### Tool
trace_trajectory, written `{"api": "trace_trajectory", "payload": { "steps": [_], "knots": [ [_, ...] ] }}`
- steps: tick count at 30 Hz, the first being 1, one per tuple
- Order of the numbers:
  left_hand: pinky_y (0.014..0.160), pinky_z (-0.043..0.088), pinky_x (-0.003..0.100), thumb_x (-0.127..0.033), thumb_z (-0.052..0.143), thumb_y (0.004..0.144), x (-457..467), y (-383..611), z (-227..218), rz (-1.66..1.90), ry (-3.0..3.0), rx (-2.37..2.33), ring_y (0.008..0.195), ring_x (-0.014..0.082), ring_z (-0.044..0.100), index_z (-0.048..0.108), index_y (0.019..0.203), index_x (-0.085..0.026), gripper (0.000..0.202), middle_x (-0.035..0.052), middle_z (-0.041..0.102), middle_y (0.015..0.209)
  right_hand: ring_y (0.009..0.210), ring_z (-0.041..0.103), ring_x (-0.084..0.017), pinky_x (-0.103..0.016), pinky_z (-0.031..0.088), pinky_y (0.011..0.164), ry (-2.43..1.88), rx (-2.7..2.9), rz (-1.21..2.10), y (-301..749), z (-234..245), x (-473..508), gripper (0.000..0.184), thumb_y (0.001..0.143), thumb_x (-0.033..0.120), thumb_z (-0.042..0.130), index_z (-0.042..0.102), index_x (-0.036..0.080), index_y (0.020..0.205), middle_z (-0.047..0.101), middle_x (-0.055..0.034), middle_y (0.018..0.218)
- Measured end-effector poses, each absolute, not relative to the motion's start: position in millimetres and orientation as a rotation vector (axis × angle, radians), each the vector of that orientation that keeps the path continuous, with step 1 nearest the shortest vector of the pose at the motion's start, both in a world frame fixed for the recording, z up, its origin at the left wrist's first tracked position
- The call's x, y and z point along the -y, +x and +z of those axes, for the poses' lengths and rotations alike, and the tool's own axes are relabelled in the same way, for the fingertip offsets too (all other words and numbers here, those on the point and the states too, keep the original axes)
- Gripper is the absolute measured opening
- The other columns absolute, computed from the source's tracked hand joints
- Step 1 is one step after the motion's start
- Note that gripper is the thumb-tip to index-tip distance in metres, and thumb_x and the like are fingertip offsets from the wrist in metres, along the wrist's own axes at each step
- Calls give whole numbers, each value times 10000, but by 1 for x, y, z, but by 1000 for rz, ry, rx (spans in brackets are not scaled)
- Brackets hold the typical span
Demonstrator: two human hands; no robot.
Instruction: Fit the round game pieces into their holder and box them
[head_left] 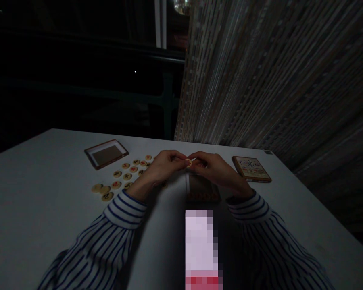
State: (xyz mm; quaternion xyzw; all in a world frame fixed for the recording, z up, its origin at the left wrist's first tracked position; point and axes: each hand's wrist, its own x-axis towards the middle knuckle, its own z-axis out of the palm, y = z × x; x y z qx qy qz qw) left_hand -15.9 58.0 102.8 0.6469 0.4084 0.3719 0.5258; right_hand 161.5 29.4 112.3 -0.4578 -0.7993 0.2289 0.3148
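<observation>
Both my hands meet above the middle of the white table (pixel 42 193). My left hand (pixel 162 166) and my right hand (pixel 213 168) pinch one small round pale game piece (pixel 188 162) between their fingertips. Several more round wooden discs with red or dark marks (pixel 125 174) lie scattered on the table just left of my left hand. Under my hands lies a dark box or tray (pixel 201 191), partly hidden, with orange marks along its near edge. Both sleeves are white with blue stripes.
A shallow brown-rimmed box lid (pixel 106 154) lies at the back left. A printed box (pixel 251 169) lies at the right. A striped curtain (pixel 275 80) hangs behind the table's far right; the room beyond is dark. A blurred patch covers the bottom centre.
</observation>
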Motion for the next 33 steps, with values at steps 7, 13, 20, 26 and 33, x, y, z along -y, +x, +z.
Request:
{"api": "trace_trajectory", "payload": {
  "steps": [7,13,20,26,33],
  "knots": [
    [571,403,237,-331,658,662,-60,-16,103,893,1530,-939,579,102,527,677,767,-102,253,22,631,640,767,611,-138,-257,433,681,-1215,2130,514,162,114,-28,234,809,335,563,633,201,987,680,-22,863],
    [589,409,245,-328,657,651,-58,-15,105,893,1508,-948,601,111,542,691,772,-109,253,30,653,670,762,586,-139,-263,410,674,-1257,2208,349,162,118,-27,233,813,342,559,640,210,987,674,-24,891],
    [590,417,239,-278,689,620,-58,-14,104,909,1453,-992,587,100,540,666,774,-105,234,18,638,658,817,580,-161,-290,407,734,-1262,2301,216,161,117,-26,257,834,324,525,622,211,1043,667,-38,949],
    [574,432,240,-299,666,649,-62,-14,93,804,1488,-972,600,119,573,624,832,-115,262,19,635,648,837,584,-189,-291,395,726,-1276,2432,168,165,118,-28,265,830,337,520,644,190,1013,672,-64,917],
    [504,395,224,-336,549,731,-69,-18,75,671,1949,-1127,599,136,575,621,996,-131,342,39,661,725,665,581,-145,-236,328,568,-1505,2650,295,172,107,-34,242,824,310,486,674,185,913,674,-49,769]
  ]
}}
